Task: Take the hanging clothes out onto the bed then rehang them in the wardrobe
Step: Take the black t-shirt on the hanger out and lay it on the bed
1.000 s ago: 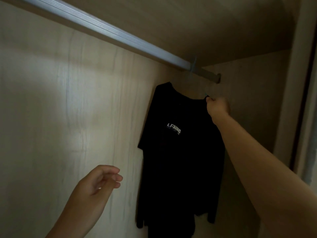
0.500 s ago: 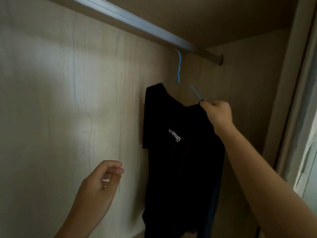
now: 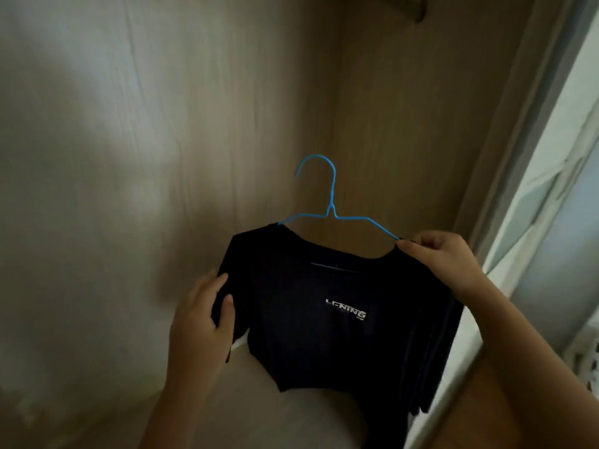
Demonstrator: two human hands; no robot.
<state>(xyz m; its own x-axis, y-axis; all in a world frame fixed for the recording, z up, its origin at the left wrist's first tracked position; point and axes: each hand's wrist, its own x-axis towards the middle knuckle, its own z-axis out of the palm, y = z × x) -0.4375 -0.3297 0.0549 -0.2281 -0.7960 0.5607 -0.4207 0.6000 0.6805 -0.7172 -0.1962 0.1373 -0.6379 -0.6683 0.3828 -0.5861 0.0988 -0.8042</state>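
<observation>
A black T-shirt (image 3: 327,322) with a white chest logo hangs on a thin blue wire hanger (image 3: 330,202), held free in the air inside the wardrobe. The hanger's hook is off the rail. My right hand (image 3: 440,257) pinches the shirt's right shoulder together with the hanger's end. My left hand (image 3: 204,322) grips the shirt's left sleeve, thumb on the front of the fabric. The shirt's lower part drops out of sight behind my right forearm.
Pale wooden wardrobe walls (image 3: 129,157) close in on the left and behind. The end of the hanging rail (image 3: 419,9) shows at the top. A wardrobe door frame (image 3: 531,176) runs down the right side. The light wardrobe floor (image 3: 259,409) lies below.
The hanger has come off the rail and dropped lower with the shirt. My left hand has risen and taken hold of the left sleeve. The view has tilted down.
</observation>
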